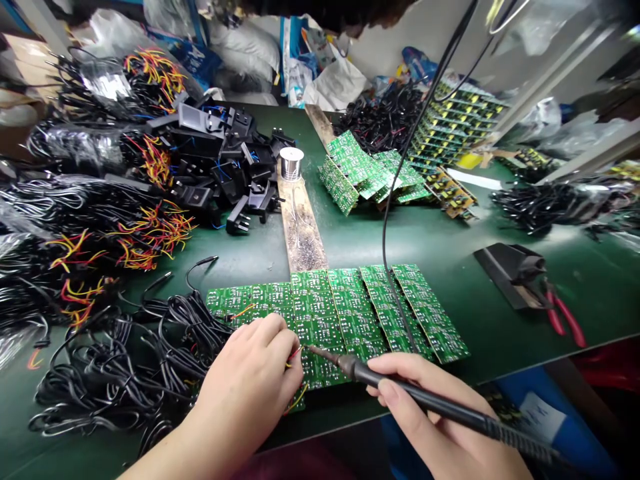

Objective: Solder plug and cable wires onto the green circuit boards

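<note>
My left hand is closed over the green circuit boards, pinching a thin red and yellow wire between thumb and fingers. In my right hand is a black soldering iron, held like a pen. Its tip points left and meets or nearly meets the wire end, just right of my left fingertips; exact contact is too small to tell. The boards lie side by side in panels. An orange wire lies on the left panel, and black cables are heaped left of my left hand.
A solder spool stands on a stained wooden strip. Black power adapters and cable bundles fill the left. More boards lie behind; red-handled pliers are at right. A black cord hangs across the boards.
</note>
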`<act>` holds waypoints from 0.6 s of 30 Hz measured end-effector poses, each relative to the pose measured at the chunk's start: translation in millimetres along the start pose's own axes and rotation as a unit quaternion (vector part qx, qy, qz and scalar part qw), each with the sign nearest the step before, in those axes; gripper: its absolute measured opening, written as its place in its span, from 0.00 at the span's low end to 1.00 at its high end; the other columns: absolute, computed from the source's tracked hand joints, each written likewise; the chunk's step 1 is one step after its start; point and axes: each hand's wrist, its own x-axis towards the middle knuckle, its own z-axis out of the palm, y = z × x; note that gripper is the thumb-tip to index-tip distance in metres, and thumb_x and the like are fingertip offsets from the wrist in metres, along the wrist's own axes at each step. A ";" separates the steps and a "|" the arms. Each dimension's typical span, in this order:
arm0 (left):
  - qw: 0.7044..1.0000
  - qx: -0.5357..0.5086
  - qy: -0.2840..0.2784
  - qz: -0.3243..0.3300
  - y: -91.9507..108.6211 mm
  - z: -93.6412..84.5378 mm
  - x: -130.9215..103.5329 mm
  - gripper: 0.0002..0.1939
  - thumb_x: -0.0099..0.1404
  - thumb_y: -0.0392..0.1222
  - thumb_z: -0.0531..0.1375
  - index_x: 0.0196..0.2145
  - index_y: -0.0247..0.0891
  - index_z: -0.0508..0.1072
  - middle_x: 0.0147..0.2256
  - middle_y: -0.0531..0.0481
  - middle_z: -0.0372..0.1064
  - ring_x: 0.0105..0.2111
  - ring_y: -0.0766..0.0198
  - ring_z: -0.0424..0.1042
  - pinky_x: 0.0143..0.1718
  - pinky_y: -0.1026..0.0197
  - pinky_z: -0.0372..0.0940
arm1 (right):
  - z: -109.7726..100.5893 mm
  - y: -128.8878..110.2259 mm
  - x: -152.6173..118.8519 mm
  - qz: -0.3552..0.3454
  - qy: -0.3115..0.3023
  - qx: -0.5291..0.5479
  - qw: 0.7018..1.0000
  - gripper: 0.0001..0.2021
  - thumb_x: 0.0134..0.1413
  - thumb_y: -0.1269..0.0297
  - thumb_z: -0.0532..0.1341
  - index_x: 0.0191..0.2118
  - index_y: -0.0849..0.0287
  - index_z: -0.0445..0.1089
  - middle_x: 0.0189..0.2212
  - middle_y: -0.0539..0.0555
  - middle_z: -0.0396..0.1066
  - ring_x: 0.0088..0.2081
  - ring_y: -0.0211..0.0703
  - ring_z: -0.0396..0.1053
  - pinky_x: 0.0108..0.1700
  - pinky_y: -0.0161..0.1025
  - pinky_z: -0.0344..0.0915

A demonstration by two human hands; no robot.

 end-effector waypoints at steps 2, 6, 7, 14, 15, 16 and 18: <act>1.000 0.000 0.002 0.001 -0.1 0.4 0.3 0.10 0.76 0.37 0.54 0.37 0.40 0.72 0.39 0.48 0.69 0.42 0.52 0.71 0.47 0.43 0.70 | 0.2 -2.4 -0.1 -0.022 -0.003 -0.010 1.000 0.06 0.71 0.61 0.63 0.48 0.44 0.77 0.40 0.43 0.83 0.39 0.38 0.84 0.41 0.27 0.81; 1.000 0.004 0.002 0.005 -0.4 1.8 1.9 0.10 0.76 0.37 0.54 0.37 0.40 0.73 0.39 0.48 0.69 0.41 0.52 0.71 0.47 0.43 0.70 | 1.5 0.2 -3.2 -0.059 0.015 -0.036 0.997 0.08 0.71 0.61 0.63 0.51 0.43 0.75 0.43 0.43 0.82 0.42 0.38 0.83 0.48 0.28 0.79; 1.000 0.006 0.004 0.005 -0.4 2.0 1.9 0.10 0.76 0.37 0.54 0.37 0.40 0.73 0.39 0.48 0.69 0.41 0.52 0.71 0.46 0.43 0.70 | 1.6 1.8 -4.2 -0.054 0.027 -0.047 0.997 0.08 0.71 0.60 0.63 0.51 0.43 0.76 0.44 0.43 0.82 0.42 0.38 0.83 0.50 0.28 0.79; 0.999 0.032 0.006 0.028 0.1 -0.2 -1.3 0.11 0.76 0.36 0.54 0.37 0.40 0.73 0.38 0.49 0.69 0.40 0.53 0.71 0.44 0.45 0.70 | 12.9 -0.1 3.6 -0.023 0.037 0.005 0.999 0.09 0.75 0.59 0.60 0.53 0.43 0.76 0.44 0.46 0.81 0.38 0.36 0.81 0.42 0.27 0.80; 0.999 0.033 0.004 0.029 0.1 -0.8 -1.3 0.11 0.76 0.36 0.54 0.37 0.40 0.73 0.38 0.49 0.69 0.40 0.53 0.71 0.44 0.45 0.70 | 19.3 -2.9 6.8 -0.021 0.041 0.023 0.999 0.08 0.75 0.60 0.60 0.52 0.44 0.76 0.45 0.46 0.80 0.40 0.37 0.81 0.43 0.28 0.80; 0.999 0.032 0.000 0.027 0.0 -1.2 -1.2 0.11 0.76 0.36 0.54 0.37 0.40 0.74 0.38 0.48 0.69 0.40 0.53 0.71 0.44 0.45 0.70 | 26.9 -6.2 10.2 -0.019 0.042 0.044 0.998 0.07 0.74 0.62 0.62 0.52 0.45 0.75 0.46 0.47 0.79 0.41 0.38 0.81 0.44 0.30 0.81; 0.999 0.027 -0.010 0.014 -0.3 -1.6 -0.6 0.11 0.76 0.37 0.54 0.37 0.40 0.74 0.38 0.48 0.69 0.41 0.52 0.71 0.45 0.44 0.70 | 43.5 -13.2 17.2 -0.013 0.036 0.094 0.995 0.10 0.70 0.67 0.64 0.53 0.47 0.73 0.47 0.49 0.76 0.42 0.38 0.80 0.45 0.31 0.81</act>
